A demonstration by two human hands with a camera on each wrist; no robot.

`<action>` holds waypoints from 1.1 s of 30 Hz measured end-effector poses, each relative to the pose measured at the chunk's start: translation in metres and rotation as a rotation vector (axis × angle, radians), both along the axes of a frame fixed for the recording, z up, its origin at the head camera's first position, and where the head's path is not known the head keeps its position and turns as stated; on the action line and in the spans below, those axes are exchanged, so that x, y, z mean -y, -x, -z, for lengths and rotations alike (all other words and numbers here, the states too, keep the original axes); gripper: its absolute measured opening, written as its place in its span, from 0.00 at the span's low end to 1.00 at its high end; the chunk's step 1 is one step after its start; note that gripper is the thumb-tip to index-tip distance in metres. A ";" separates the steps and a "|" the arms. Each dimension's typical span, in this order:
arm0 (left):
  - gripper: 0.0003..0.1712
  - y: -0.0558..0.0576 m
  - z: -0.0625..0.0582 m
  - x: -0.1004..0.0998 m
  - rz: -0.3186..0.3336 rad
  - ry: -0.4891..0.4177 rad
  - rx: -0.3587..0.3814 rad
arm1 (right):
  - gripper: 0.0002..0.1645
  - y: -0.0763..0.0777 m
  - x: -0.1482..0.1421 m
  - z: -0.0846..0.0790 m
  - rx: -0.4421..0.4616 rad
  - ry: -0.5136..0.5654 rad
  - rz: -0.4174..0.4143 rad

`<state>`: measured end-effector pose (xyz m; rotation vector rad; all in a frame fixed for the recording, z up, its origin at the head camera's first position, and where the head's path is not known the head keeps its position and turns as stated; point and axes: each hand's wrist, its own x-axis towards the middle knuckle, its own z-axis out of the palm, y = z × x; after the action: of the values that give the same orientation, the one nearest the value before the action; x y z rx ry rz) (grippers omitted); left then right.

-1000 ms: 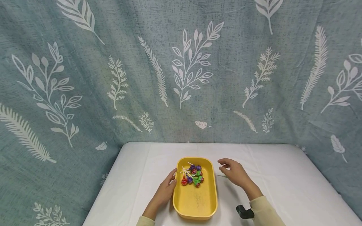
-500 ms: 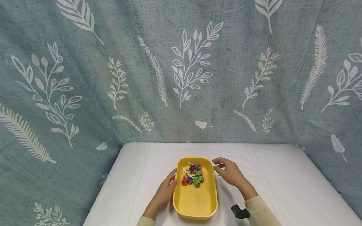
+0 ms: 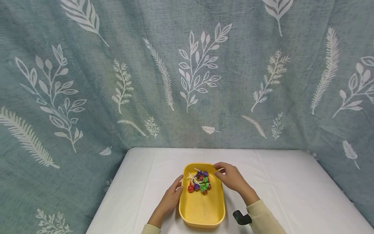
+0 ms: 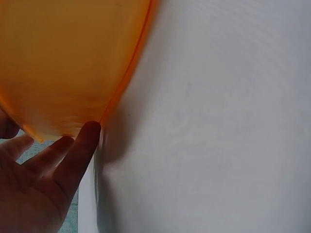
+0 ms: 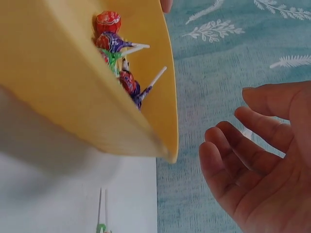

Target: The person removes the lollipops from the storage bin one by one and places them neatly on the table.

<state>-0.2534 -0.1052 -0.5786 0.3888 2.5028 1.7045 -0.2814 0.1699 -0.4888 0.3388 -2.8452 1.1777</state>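
A yellow plastic bin (image 3: 203,209) sits on the white table, with several wrapped lollipops (image 3: 196,186) in red, purple and green clustered in its far half. My left hand (image 3: 170,196) rests against the bin's left side; the left wrist view shows its extended fingers (image 4: 80,150) touching the wall. Over the far right rim hovers my right hand (image 3: 232,177), fingers loosely bent and holding nothing. In the right wrist view that hand (image 5: 262,155) is apart from the bin (image 5: 112,131).
Thin sticks with a bit of green (image 5: 101,227) lie on the table beside the bin in the right wrist view. A black device (image 3: 242,217) is at my right wrist. A leaf-patterned curtain (image 3: 163,136) hangs behind the white table (image 3: 289,195).
My right hand has moved left, from beside the bin to over its right rim. The left hand and the bin have stayed in place.
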 end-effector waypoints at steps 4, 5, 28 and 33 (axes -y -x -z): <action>0.30 0.000 -0.001 -0.001 -0.004 -0.003 0.018 | 0.17 0.002 0.006 0.000 0.014 -0.007 -0.003; 0.30 -0.001 -0.002 -0.001 -0.005 -0.002 0.024 | 0.17 0.002 0.008 0.000 0.020 -0.008 -0.004; 0.30 -0.002 -0.003 0.000 0.003 -0.030 0.017 | 0.19 0.007 0.042 0.003 0.149 -0.063 -0.047; 0.30 0.000 -0.002 -0.001 -0.008 -0.017 0.036 | 0.16 0.010 0.046 0.003 0.170 -0.088 -0.089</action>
<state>-0.2532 -0.1046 -0.5769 0.3472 2.4701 1.7208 -0.2914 0.1238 -0.4922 0.3907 -3.0651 1.1500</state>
